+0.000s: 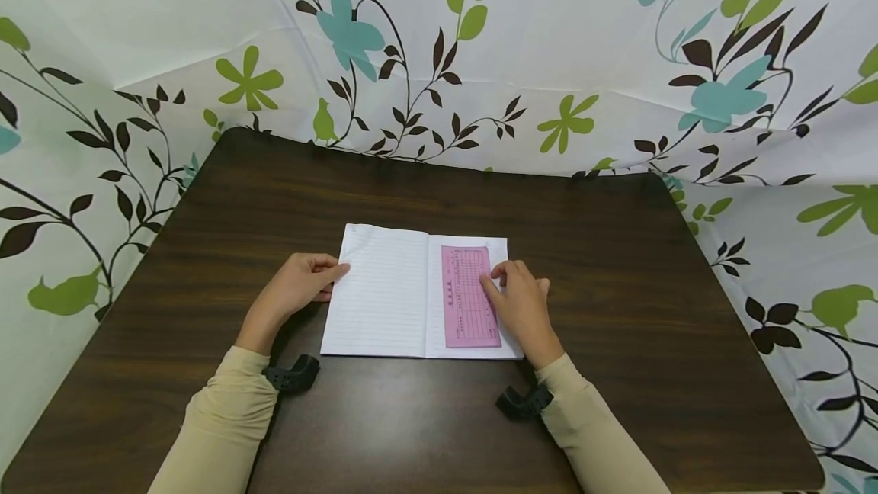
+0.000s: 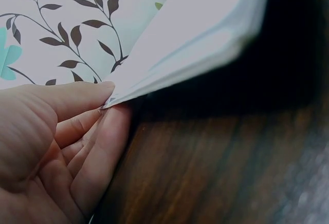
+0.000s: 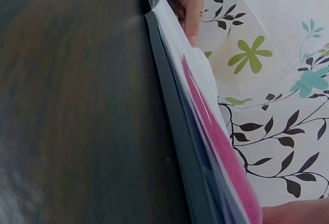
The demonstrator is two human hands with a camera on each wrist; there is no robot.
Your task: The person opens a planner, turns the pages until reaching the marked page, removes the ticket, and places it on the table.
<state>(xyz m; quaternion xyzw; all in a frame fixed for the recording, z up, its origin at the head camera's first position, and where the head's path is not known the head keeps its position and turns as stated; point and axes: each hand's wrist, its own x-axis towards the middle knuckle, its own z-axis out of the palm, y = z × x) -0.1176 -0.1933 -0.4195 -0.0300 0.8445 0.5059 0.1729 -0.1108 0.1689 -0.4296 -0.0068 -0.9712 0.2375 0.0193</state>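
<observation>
An open notebook [image 1: 384, 292] with lined white pages lies on the dark table. On its right page is a pink printed slip [image 1: 469, 296] with a ruled grid, seen nearly edge-on in the right wrist view. My left hand [image 1: 302, 284] pinches the notebook's left edge, thumb on top and fingers beneath; the left wrist view shows the pages [image 2: 200, 34] lifted at that edge. My right hand [image 1: 524, 307] pinches the slip's right edge, its thumb over the pink paper and its fingers curled beside it. Only a bit of this hand [image 3: 295, 213] enters the right wrist view.
The brown wood-grain table [image 1: 411, 418] extends around the notebook. Behind and beside it hangs a white cloth [image 1: 583, 36] printed with leaves, flowers and birds. Black wrist bands [image 1: 295, 374] are worn at both long sleeves.
</observation>
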